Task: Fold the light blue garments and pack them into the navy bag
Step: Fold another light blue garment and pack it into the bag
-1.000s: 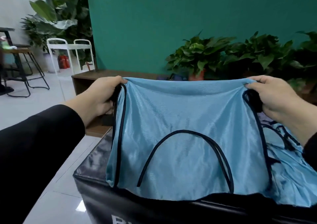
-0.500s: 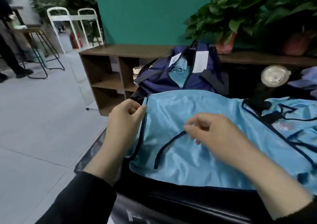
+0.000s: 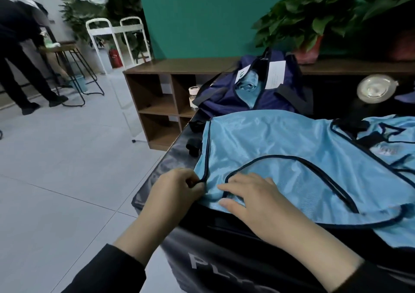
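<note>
Where left hand pinches, light blue garment's apparently near corner.

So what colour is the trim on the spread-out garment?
Navy trim on the light blue garment, clearest in the head view.

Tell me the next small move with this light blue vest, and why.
Probably fold the left side across toward the middle. The vest lies spread flat on the black case, the left hand already pinches its dark-trimmed left edge, and the right hand rests flat on the cloth beside it, ready to hold it down. The navy bag waits open behind.
</note>
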